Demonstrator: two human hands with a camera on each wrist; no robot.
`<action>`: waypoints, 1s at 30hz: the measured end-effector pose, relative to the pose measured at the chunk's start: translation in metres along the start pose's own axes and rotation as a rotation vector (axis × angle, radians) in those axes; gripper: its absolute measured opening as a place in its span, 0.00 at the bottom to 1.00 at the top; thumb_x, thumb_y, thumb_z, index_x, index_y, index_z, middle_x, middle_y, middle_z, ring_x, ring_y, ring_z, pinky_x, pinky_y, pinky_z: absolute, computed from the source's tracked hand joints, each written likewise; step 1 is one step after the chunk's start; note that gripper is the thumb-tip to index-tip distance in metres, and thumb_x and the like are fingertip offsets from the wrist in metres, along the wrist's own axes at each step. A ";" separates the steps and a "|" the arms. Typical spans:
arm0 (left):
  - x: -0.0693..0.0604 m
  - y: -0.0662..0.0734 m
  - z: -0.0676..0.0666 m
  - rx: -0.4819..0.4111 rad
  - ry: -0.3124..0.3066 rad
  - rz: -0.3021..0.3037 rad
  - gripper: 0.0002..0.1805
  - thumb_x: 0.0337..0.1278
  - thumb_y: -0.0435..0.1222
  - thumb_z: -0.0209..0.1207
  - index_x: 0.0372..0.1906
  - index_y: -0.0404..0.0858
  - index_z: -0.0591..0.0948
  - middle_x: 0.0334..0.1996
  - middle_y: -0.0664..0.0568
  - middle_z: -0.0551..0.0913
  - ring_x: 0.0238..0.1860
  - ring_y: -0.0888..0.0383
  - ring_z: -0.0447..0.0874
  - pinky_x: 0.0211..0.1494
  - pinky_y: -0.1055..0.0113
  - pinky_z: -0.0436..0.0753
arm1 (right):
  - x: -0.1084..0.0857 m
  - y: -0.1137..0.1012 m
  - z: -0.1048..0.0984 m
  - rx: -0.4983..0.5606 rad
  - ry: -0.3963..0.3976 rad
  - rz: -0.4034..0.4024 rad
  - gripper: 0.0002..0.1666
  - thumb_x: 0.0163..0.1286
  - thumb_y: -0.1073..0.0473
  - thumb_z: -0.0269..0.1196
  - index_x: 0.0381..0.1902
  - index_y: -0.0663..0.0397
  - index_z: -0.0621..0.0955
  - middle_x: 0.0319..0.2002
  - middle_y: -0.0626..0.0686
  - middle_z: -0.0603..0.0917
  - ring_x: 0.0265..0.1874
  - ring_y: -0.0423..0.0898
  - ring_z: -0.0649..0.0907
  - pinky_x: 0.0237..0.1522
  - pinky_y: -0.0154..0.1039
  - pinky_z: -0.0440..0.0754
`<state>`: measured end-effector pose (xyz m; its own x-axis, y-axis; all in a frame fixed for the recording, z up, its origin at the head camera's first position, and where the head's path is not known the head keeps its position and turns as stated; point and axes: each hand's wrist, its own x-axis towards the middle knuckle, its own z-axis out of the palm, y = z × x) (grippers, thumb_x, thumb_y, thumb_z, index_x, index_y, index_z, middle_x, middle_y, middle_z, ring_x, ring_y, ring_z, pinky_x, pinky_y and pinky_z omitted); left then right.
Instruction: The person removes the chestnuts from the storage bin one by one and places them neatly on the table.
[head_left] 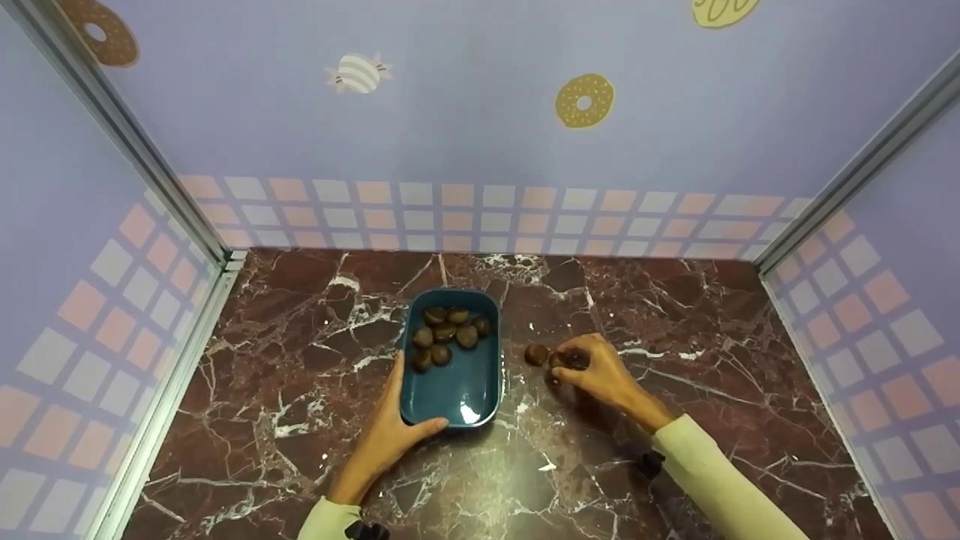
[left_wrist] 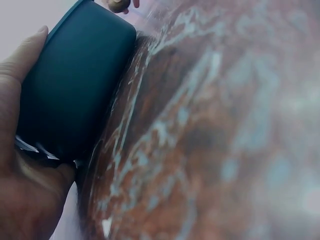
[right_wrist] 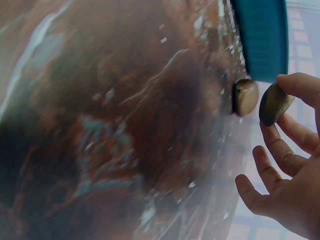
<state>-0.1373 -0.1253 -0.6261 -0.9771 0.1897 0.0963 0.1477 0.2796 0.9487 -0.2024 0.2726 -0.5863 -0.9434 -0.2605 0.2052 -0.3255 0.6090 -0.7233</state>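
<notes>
A deep teal rectangular dish (head_left: 457, 386) stands on the tabletop, with several brown chestnuts (head_left: 445, 332) gathered in its far half. My left hand (head_left: 394, 431) holds the dish at its near left corner, fingers along the left wall and thumb at the near rim. To the dish's right, my right hand (head_left: 596, 371) pinches a chestnut (right_wrist: 274, 105) between thumb and fingertips, the other fingers spread loosely. Another chestnut (head_left: 535, 354) lies on the tabletop between that hand and the dish. In the left wrist view, the dish's outer wall (left_wrist: 75, 75) hides its contents.
The tabletop (head_left: 300, 465) is glossy reddish-brown marble pattern with white veins and small pale specks. Lilac panels with printed checks and sweets (head_left: 495, 142) enclose it at the back and both sides, joined by metal posts (head_left: 855, 172).
</notes>
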 end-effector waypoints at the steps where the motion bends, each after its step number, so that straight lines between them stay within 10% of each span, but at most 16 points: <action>1: 0.000 0.000 0.000 0.000 0.001 -0.004 0.75 0.53 0.45 0.85 0.92 0.40 0.42 0.91 0.38 0.41 0.89 0.34 0.41 0.85 0.29 0.48 | 0.000 0.003 0.000 0.000 0.000 0.004 0.16 0.61 0.63 0.82 0.46 0.58 0.92 0.46 0.54 0.92 0.52 0.57 0.84 0.62 0.56 0.78; 30: -0.001 0.004 -0.001 0.022 0.000 -0.079 0.74 0.55 0.46 0.84 0.93 0.44 0.42 0.90 0.37 0.44 0.88 0.34 0.45 0.85 0.31 0.51 | 0.006 0.025 0.002 -0.116 -0.011 0.052 0.14 0.62 0.63 0.81 0.45 0.61 0.92 0.43 0.56 0.92 0.49 0.57 0.83 0.59 0.56 0.78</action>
<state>-0.1356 -0.1248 -0.6220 -0.9859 0.1660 0.0213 0.0734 0.3145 0.9464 -0.2164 0.2846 -0.6038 -0.9587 -0.2340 0.1620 -0.2820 0.7045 -0.6513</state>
